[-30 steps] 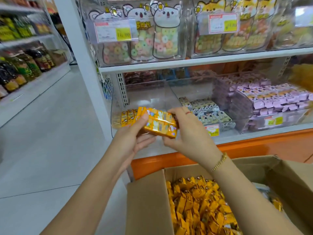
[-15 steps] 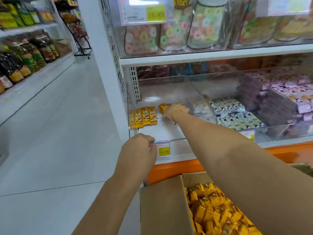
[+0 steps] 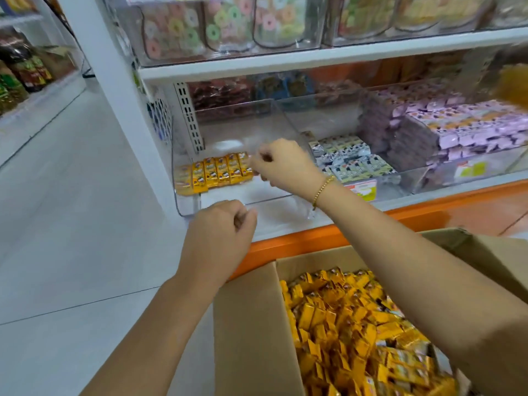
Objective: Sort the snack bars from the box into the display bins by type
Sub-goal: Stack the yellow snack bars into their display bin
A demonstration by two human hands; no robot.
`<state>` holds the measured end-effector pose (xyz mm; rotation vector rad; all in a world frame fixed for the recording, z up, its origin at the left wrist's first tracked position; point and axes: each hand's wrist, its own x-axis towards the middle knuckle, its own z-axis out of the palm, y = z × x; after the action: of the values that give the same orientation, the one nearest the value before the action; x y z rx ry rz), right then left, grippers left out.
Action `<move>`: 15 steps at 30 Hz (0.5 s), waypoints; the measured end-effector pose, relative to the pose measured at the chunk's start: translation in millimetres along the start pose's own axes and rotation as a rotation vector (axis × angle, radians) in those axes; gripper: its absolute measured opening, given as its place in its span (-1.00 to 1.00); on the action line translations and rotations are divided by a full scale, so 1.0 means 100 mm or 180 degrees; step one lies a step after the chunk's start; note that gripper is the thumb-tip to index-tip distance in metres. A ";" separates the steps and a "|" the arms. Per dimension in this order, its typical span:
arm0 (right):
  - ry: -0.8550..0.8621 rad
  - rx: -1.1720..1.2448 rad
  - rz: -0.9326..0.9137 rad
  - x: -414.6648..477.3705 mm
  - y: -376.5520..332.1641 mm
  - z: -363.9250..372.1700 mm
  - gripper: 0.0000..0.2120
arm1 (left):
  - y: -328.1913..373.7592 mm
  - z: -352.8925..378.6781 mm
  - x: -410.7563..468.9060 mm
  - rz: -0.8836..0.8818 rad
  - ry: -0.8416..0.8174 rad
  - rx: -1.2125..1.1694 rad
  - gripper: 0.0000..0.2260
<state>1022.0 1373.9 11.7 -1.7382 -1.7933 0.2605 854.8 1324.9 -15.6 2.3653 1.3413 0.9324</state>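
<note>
At the far left we see a side shelf (image 3: 25, 72) of dark bottles, then pale floor (image 3: 57, 224) and the white upright (image 3: 114, 81) of the display rack. At the left end of the rack's lower shelf (image 3: 285, 221) stands a clear bin (image 3: 185, 207). Along the bin's left side, toward the back, a row of yellow snack bars (image 3: 220, 172) lies side by side, wrappers facing up.

The left hand (image 3: 220, 235) hovers at the bin's front lip, fingers curled into a loose fist with the thumb against the forefinger. We see nothing in it, and we cannot tell whether it touches the lip. The right hand (image 3: 283, 164) reaches inside the same bin with its fingers bent and its fingertips at the right end of the yellow row. The blur keeps us from saying whether it pinches the last bar or merely touches it. A gold bracelet (image 3: 323, 188) circles that wrist.

To the right, the next bin holds black-and-white packs (image 3: 345, 158) with a price tag (image 3: 363, 191) on its front. Further right, purple packs (image 3: 463, 130) are stacked high. The upper shelf carries clear tubs of ring-shaped sweets (image 3: 217, 27).

Below the rack's orange base (image 3: 300, 241), at the lower right, an open cardboard box (image 3: 245, 338) is heaped with loose yellow bars (image 3: 351, 324), partly under the right forearm.
</note>
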 end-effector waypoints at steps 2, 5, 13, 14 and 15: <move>-0.0203 0.0053 -0.0224 -0.51 0.11 -0.21 -0.66 | 0.11 0.18 -0.13 -0.0058 -0.0332 -0.0099 -0.65; -0.0649 -0.0144 -0.0011 -1.09 0.57 -0.22 -0.64 | 0.10 0.66 -0.39 -0.0249 -0.0996 0.0104 -0.73; -0.2157 -0.0658 0.1267 -2.05 2.09 0.62 -0.49 | -0.13 1.65 -1.23 -0.1084 -0.2980 0.0573 -0.35; -0.2274 -0.0533 0.1263 -2.10 2.14 0.74 -0.42 | -0.11 1.66 -1.24 -0.1067 -0.3043 0.0693 -0.30; -0.2365 -0.0402 0.1262 -2.13 2.17 0.87 -0.39 | -0.11 1.67 -1.23 -0.1077 -0.3105 0.0737 -0.30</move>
<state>1142.7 1218.8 -236.8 -2.2725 -1.9420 1.0992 910.6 1241.5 -197.4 2.1151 1.3444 -0.4651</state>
